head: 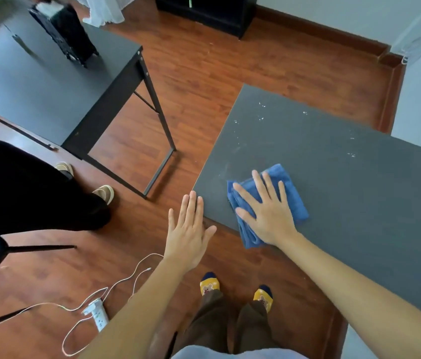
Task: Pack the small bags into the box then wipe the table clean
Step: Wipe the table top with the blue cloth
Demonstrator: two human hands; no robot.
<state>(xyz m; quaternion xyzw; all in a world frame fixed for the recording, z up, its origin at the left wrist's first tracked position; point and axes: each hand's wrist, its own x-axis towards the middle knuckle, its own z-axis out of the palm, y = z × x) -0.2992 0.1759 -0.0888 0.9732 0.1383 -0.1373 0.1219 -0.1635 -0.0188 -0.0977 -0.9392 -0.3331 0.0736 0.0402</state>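
Your right hand [269, 211] presses flat, ungripping, on the blue cloth [289, 190]; white crumbs [261, 117] lie beyond its fingertips across the tabletop [359, 190].

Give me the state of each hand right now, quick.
Left hand: open, fingers spread, holding nothing, at the table corner.
Right hand: open and flat, pressing on the blue cloth.

The table [333, 177] is left bare beyond the blue cloth [289, 187], marked only by white specks [261, 117]; its near-left corner is flanked by open floor [204, 73]
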